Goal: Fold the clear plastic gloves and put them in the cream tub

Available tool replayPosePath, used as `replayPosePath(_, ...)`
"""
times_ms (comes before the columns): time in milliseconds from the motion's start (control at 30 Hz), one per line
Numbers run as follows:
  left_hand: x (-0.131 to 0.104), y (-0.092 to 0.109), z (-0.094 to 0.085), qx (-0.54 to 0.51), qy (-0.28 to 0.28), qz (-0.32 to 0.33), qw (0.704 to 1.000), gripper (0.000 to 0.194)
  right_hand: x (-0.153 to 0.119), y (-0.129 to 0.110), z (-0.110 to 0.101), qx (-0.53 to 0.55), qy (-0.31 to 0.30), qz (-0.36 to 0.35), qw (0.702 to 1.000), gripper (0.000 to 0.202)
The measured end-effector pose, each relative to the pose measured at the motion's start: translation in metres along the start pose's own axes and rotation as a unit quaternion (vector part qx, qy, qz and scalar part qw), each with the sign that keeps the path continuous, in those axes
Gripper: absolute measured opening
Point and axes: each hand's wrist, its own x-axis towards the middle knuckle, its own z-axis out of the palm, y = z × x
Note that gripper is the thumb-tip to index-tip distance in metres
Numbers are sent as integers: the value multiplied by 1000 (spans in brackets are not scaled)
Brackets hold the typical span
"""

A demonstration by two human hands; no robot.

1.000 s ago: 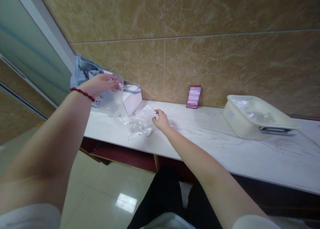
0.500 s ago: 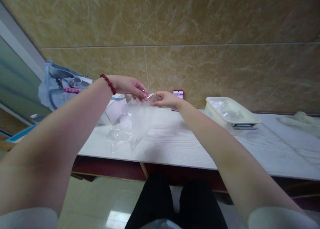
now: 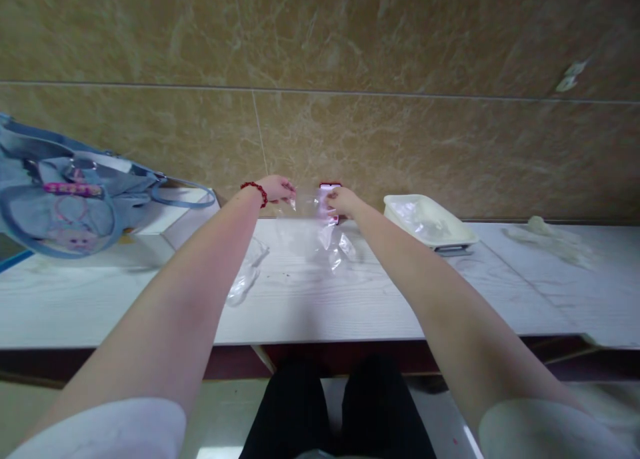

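Near the back edge of the white counter [image 3: 375,305], a clear plastic bag [image 3: 336,249] is stretched between the two hands, its crumpled part hanging below the right one. By the left hand [image 3: 277,189] the bag appears to be pinched, with the fingertips drawn together. The fingers of the right hand [image 3: 346,202] are partly curled; whether plastic is gripped by them cannot be told.

For the bag to be spread well, thin film is best taken by a single layer at each side, kept level and drawn apart gently, since it could be creased or torn by a hard pull.

The phone [image 3: 329,188], leaned against the wall at the back edge, is partly covered by the right hand and could be knocked. More clear plastic [image 3: 245,279] is found beside the left forearm and could be caught by it. Towards the left end, a blue bag [image 3: 30,172] and a white box [image 3: 155,229] are set; right of the hands, a cream tub [image 3: 463,231] is placed near the back edge.
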Motion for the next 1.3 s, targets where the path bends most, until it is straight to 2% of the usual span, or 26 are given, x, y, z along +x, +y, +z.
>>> replayPosePath(100,10,13,8,-44,101,43,993,12,2,-3,-16,-120,64,-39,990,6)
replayPosePath(200,14,21,16,-71,199,116,971,17,-2,-8,-29,-165,112,-110,974,12)
replayPosePath(267,12,22,22,-43,232,154,959,19,-4,-8,-34,-173,114,-127,970,14)
replayPosePath(333,8,23,27,5,237,168,957,18,-5,-8,-37,-176,116,-123,970,14)
replayPosePath(500,2,22,35,45,212,183,959,21,-10,-10,-39,-183,132,-129,965,14)
replayPosePath(600,-5,14,48,38,196,209,957,23,-24,-4,-37,-187,104,-149,965,16)
replayPosePath(700,-23,-2,73,44,158,232,959,25,-48,15,-30,-196,53,-159,966,18)
replayPosePath(833,-58,-30,115,81,89,272,955,23,-92,53,-18,-227,-17,-148,963,17)
replayPosePath(933,-82,-46,146,72,44,272,959,22,-124,78,-12,-266,-79,-141,950,16)
replayPosePath(1033,-103,-55,168,78,12,271,959,22,-149,90,-8,-304,-138,-139,932,15)
replayPosePath(1167,-127,-56,179,74,-20,271,959,23,-172,96,-8,-340,-173,-150,912,17)
replayPosePath(1300,-137,-58,174,27,-37,241,969,31,-181,97,-12,-352,-184,-187,898,17)
